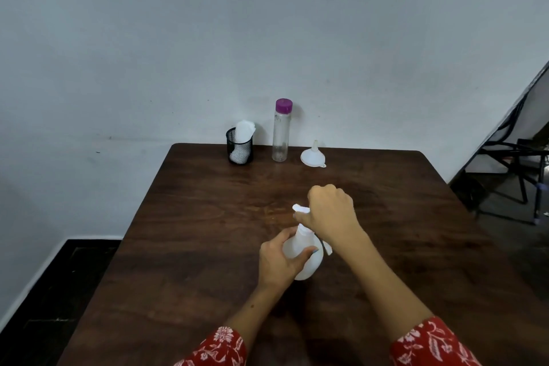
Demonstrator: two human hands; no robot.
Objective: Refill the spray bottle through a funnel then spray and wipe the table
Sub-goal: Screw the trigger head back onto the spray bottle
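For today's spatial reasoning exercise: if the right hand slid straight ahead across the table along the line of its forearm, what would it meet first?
The right hand points up and left toward the far edge; the clear bottle looks first in line, though depth is unclear.

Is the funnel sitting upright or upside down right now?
Upside down. The funnel rests on its wide mouth on the table, spout pointing up, right of the clear bottle.

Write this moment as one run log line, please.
left hand: holds white plastic spray bottle body | right hand: grips its white spray head | white plastic funnel: unused, on brown wooden table
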